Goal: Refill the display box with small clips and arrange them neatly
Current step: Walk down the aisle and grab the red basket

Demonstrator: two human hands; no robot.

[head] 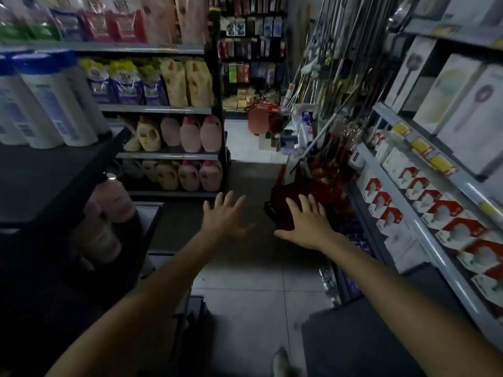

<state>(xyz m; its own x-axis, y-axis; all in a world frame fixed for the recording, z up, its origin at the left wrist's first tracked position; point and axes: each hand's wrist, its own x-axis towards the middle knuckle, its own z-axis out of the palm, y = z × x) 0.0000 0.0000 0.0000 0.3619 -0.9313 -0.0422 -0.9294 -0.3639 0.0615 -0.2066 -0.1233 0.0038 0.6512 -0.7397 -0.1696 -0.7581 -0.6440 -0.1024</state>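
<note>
Both my arms reach forward over a dim shop aisle. My left hand (pixel 224 217) is spread flat, palm down, with nothing in it. My right hand (pixel 306 223) is also spread, fingers apart, hovering in front of a dark red basket (pixel 280 210) that stands on the floor. No display box and no small clips can be made out in this view.
Shelves of detergent bottles (pixel 187 134) and refill pouches (pixel 152 83) line the left. On the right are shelves with red-and-white boxed goods (pixel 424 205) and hanging mops and poles (pixel 334 77). A tiled floor (pixel 245 289) runs between them.
</note>
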